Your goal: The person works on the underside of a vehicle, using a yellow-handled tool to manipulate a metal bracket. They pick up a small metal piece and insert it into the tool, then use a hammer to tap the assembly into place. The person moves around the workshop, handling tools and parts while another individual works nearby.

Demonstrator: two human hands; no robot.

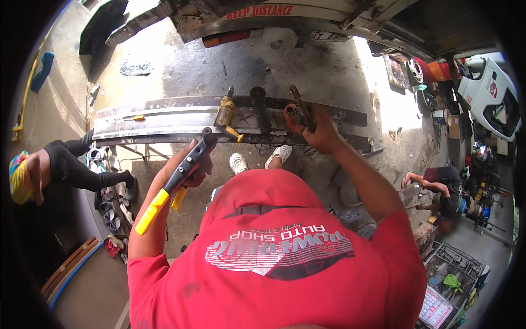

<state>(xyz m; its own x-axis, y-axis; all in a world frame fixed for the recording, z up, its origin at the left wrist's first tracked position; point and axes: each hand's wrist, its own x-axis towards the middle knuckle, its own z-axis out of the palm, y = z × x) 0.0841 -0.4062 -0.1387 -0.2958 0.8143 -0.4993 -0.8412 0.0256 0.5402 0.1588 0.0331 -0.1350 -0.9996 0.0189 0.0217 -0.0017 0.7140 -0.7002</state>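
In my left hand (200, 167) is a hand riveter (183, 167), a dark two-lever tool with yellow grips. Its head points away from me, over the near edge of a long metal panel (164, 122). My right hand (323, 131) is closed around a dark brown bar-like piece (301, 104) above the panel's right part. Beside those fingers sits a round orange-red thing (294, 119); whether I hold it too is hidden. Between my hands lie a yellow cordless drill (224, 114) and a dark angle grinder (259, 109). A yellow-handled tool (135, 118) rests farther left.
Beyond the panel stands a vehicle's rear end (246, 24). A person in dark clothes (71, 167) is at the left, another person (441, 181) at the right. Shoes (112, 214) line the left side. A metal rack (455, 274) stands low right, a white vehicle (490, 96) far right.
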